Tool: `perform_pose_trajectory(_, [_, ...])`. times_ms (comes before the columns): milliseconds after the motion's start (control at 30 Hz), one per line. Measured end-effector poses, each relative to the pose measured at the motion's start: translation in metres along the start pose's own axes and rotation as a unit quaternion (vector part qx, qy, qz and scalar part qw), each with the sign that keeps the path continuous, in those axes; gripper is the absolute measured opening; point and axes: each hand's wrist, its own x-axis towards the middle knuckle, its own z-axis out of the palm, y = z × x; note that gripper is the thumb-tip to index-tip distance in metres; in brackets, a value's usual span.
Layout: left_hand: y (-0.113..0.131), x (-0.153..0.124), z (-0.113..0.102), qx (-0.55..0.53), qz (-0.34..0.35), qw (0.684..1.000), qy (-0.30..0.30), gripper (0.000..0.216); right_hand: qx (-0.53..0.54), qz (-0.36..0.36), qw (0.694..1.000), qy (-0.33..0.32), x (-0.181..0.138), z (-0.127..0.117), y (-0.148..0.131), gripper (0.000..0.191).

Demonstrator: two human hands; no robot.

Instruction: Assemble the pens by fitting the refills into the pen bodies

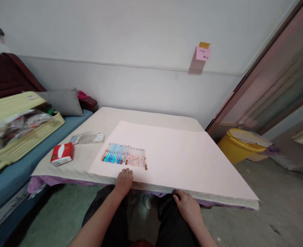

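Note:
A row of slim pens or pencils [125,156] lies side by side on a large pale pink sheet [177,157], running from brown and blue on the left to pinkish and grey on the right. My left hand [125,180] rests at the table's front edge just below the row, fingers lying on the sheet's border, holding nothing. At the same edge, farther right, my right hand [189,206] lies over my knee with its fingers loosely extended and nothing visible in them. Neither hand touches the row.
On the table's [86,118] left lie a red tissue pack [62,154] and a clear plastic sleeve [88,138]. An open yellow case [46,128] and a grey cushion [61,102] sit on a blue seat. A yellow bin [235,145] stands right; a pink note [203,53] hangs on the wall.

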Motion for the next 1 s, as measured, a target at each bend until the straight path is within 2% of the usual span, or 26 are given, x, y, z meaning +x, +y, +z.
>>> perform_pose_trajectory(433, [-0.001,0.002,-0.004,-0.035,-0.028,0.999,-0.018,0.017,0.001,0.006,1.000,0.004,-0.002,0.001,-0.001,0.029])
perform_pose_trajectory(533, [-0.008,0.007,-0.008,-0.047,-0.077,0.996,-0.016,0.026,-0.005,0.007,1.000,0.006,-0.003,0.000,-0.001,0.030])
perform_pose_trajectory(633, [-0.019,0.017,-0.012,-0.052,-0.161,0.985,-0.018,0.037,-0.002,0.004,1.000,0.007,-0.004,-0.002,-0.002,0.030])
perform_pose_trajectory(733, [-0.028,0.027,-0.015,-0.058,-0.220,0.973,-0.031,0.039,0.005,0.008,1.000,0.005,-0.004,-0.004,-0.002,0.029])
perform_pose_trajectory(1000, [-0.024,0.046,-0.011,-0.069,-0.249,0.965,-0.044,0.037,0.016,0.009,1.000,0.016,-0.004,-0.002,-0.001,0.026])
